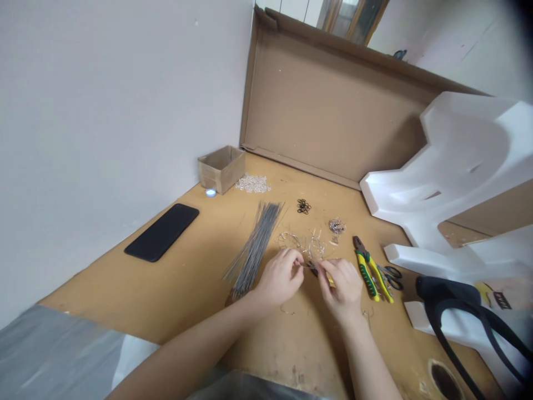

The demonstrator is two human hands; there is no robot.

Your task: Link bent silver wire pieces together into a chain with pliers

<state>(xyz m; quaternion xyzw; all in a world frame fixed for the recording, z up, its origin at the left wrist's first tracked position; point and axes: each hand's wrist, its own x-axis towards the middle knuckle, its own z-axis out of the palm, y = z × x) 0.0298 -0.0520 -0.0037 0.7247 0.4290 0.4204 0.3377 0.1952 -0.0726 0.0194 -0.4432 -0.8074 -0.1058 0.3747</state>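
Note:
My left hand and my right hand meet over the wooden tabletop, pinching a thin wire between them. The right hand seems to grip a small yellow-handled tool with a dark tip, though its fingers mostly hide it. A bundle of long grey wire rods lies left of my left hand. Bent wire pieces sit just beyond my hands. Green-and-yellow pliers and black-handled scissors lie to the right.
Black rubber rings, a heap of small metal links and clear beads lie further back. A cardboard box, a black phone, a cardboard sheet and white foam packing border the table.

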